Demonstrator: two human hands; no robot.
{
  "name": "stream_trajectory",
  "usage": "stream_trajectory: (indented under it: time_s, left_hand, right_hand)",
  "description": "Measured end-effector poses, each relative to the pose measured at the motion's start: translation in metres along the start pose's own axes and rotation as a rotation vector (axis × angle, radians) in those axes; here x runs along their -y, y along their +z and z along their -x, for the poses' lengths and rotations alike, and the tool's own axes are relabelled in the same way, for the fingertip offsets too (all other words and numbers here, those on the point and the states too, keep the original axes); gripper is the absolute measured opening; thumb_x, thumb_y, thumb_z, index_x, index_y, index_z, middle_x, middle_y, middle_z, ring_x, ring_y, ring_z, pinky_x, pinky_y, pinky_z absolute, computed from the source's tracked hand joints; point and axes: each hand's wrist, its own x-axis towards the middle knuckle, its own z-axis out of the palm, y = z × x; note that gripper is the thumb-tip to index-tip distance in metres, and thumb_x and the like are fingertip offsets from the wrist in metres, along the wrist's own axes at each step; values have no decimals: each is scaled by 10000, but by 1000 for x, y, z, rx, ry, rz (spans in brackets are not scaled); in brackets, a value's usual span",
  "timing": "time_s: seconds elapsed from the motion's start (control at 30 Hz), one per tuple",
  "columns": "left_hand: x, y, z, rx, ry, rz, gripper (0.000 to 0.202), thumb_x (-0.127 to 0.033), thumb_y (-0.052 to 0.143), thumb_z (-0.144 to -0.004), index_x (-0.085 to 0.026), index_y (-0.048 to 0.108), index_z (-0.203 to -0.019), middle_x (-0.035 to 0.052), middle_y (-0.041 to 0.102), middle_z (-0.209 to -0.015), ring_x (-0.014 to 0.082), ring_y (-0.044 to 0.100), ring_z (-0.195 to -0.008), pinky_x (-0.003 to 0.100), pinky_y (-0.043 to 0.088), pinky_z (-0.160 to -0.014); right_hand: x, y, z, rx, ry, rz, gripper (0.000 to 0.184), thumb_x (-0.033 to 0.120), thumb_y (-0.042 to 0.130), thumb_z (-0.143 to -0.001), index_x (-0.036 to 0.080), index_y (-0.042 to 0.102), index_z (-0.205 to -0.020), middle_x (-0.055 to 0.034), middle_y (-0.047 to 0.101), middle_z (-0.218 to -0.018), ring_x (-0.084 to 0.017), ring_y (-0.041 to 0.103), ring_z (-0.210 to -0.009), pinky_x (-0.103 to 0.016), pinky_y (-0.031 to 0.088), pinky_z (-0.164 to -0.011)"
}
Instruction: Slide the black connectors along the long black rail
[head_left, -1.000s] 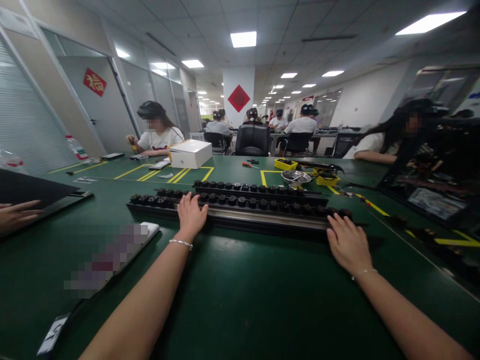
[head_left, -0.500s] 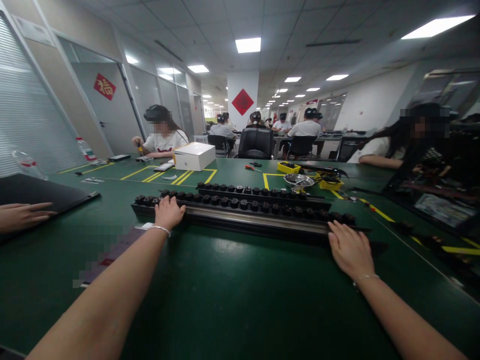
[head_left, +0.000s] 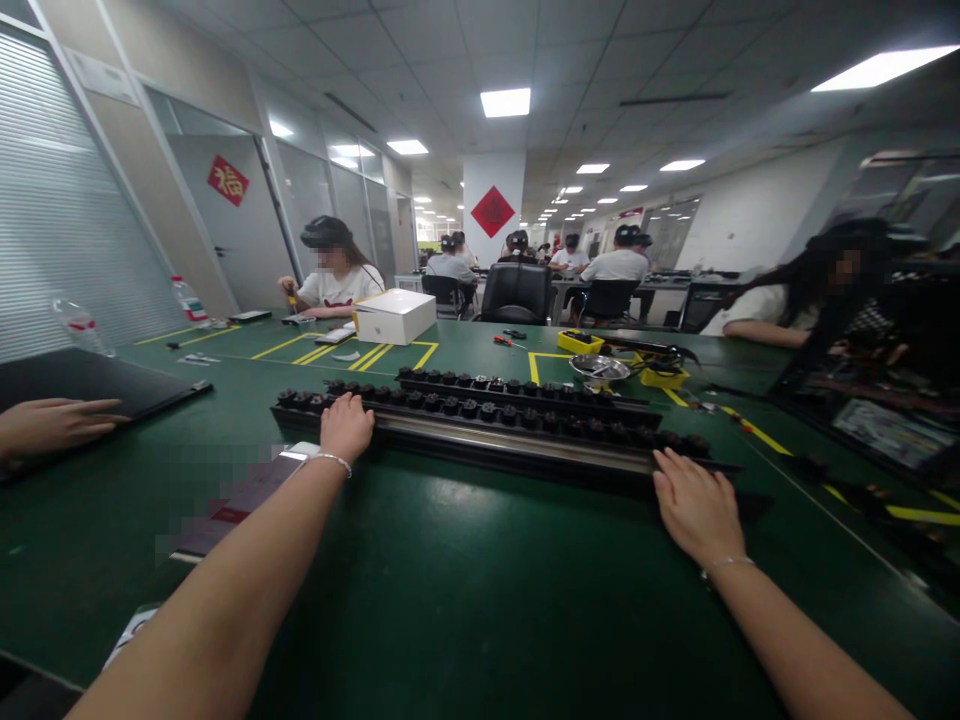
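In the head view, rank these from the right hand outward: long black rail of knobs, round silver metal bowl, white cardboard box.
1. long black rail of knobs: its right end lies under the right hand.
2. round silver metal bowl: behind the rail, slightly left.
3. white cardboard box: far back, well left.

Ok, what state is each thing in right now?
Left hand, curled on near rail's left end; grip unclear.
Right hand, flat, open, at near rail's right end.
Near rail, flat on table, knobs up.
Far rail, flat, untouched.
White box, closed.
Bowl, upright.
Bottle, upright.
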Motion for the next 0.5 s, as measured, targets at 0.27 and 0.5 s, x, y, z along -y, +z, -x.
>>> stream_trajectory:
  time_s: [0.27, 0.5]
  left_hand:
    - [-2, -3, 0, -12, 18, 17, 449, -261, 368, -863, -33, 522, -1217, 220, 496, -1322, 317, 490, -1183, 453, 363, -986]
    - [-8, -2, 4, -32, -73, 41, 525, -281, 364, -869, 7, 431, -1303, 249, 425, -1380, 333, 432, -1244, 453, 342, -1010]
  right_hand:
    - [0, 1, 1, -11, -9, 10, 623, 442, 114, -925, 153, 492, -1326, -79, 490, -1376, -242, 407, -1271, -496, 242, -1078]
    - [1, -2, 3, -7, -25, 15, 655, 517, 152, -910, 142, 472, -1341, -101, 472, -1389, -256, 386, -1284, -500, 241, -1078]
